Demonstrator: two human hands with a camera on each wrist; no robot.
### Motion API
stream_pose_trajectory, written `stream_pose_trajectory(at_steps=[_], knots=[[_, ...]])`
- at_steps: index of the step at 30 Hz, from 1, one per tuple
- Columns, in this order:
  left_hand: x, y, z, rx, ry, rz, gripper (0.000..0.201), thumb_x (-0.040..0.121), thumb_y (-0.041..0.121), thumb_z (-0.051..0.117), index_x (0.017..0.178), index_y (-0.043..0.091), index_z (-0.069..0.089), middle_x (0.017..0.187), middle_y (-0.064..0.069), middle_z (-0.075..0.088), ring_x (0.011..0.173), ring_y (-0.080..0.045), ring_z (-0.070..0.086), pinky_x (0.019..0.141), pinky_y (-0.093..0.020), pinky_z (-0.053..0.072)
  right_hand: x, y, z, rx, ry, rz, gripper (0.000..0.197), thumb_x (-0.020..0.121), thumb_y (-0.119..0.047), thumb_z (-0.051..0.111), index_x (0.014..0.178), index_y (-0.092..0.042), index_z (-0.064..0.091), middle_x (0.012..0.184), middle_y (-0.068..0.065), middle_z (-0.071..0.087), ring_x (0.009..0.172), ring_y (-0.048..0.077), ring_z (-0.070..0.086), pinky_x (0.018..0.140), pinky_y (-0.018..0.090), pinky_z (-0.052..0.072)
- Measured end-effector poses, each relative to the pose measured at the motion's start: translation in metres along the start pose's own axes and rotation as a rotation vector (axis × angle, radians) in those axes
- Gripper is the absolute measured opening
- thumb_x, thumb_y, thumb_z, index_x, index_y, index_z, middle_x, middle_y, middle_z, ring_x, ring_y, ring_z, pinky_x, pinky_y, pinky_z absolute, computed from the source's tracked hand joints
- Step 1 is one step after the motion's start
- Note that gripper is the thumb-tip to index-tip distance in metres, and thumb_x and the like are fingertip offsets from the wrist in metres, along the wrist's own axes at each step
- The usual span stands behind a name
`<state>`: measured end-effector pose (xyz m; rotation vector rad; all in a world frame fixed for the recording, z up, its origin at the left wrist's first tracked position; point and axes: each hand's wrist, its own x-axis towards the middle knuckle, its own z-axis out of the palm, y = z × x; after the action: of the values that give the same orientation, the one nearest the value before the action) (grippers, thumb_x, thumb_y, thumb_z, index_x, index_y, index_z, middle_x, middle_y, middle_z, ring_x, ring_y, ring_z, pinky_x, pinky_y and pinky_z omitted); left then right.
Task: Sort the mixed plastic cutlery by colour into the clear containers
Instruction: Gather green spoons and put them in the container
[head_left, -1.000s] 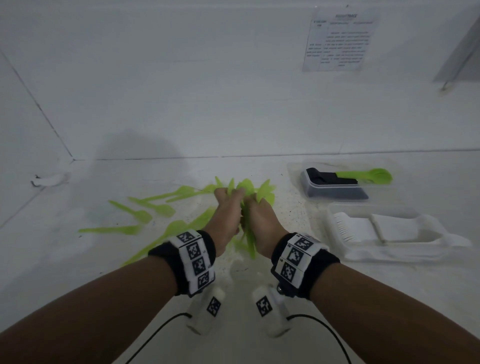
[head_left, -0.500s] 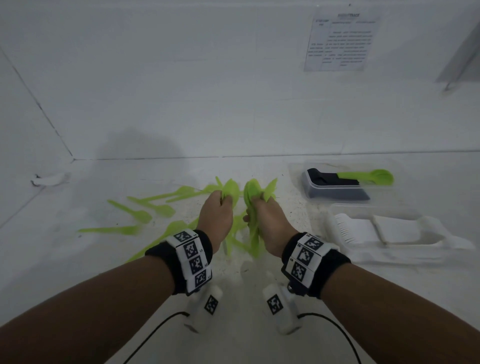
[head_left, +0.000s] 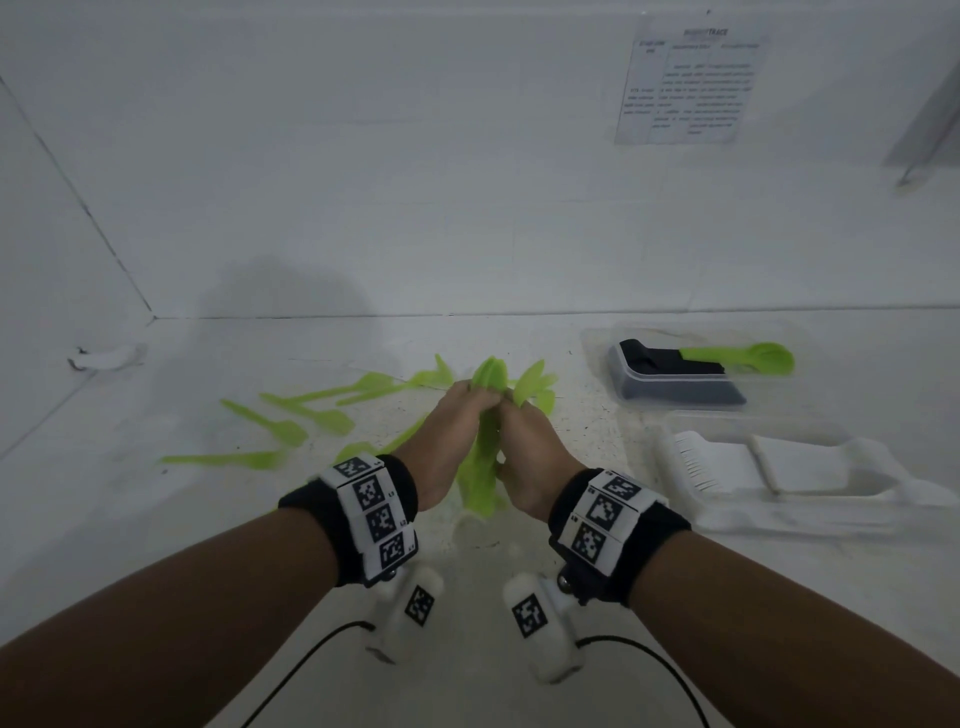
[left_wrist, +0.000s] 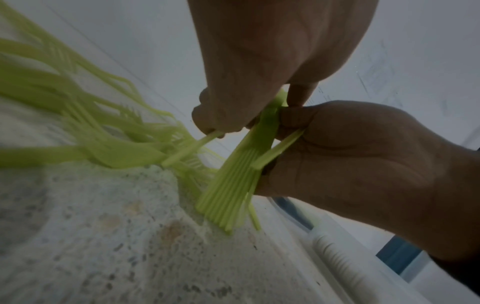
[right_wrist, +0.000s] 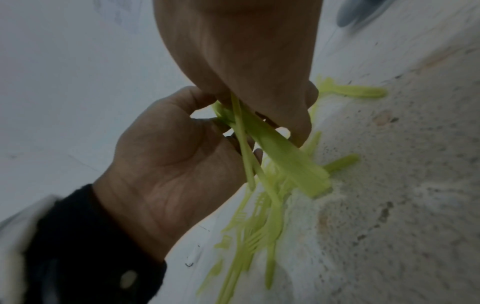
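At frame centre, the left hand and right hand grip one bundle of green cutlery together. Two clear containers sit at right.

Dim, flat, bluish light, and soft pictures in all three views.

From the head view we see a broad soft shadow on the back wall; straight wall lines bow toward the edges, and the sheet of print is too blurred to read. Both wrist views are darker and grainy: we find the loose green cutlery smeared into streaks, the hands' edges soft, and the corners falling off into murk.
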<state>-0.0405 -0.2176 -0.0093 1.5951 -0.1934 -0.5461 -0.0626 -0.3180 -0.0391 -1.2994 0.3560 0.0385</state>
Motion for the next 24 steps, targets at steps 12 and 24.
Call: stream_pose_trajectory(at_steps=[12,24], knots=[[0.009,-0.012,-0.006,0.021,0.108,-0.001,0.012,0.102,0.026,0.043,0.097,0.016,0.048,0.092,0.001,0.053,0.085,-0.018,0.053,0.074,-0.035,0.046,-0.008,-0.006,0.003,-0.219,-0.029,0.004,0.029,0.107,-0.026,0.041,0.103,-0.018,0.069,0.088,-0.002,0.067,0.075,0.011,0.06,0.075,0.027,0.05],[0.011,-0.017,-0.014,0.094,0.127,0.02,0.011,0.104,0.023,0.039,0.11,0.013,0.039,0.083,-0.002,0.037,0.068,-0.014,0.034,0.07,-0.037,0.036,-0.012,-0.007,-0.008,-0.171,0.285,-0.094,0.04,0.105,-0.036,0.051,0.138,-0.023,0.032,0.091,-0.003,0.048,0.069,0.013,0.049,0.066,0.029,0.048]])
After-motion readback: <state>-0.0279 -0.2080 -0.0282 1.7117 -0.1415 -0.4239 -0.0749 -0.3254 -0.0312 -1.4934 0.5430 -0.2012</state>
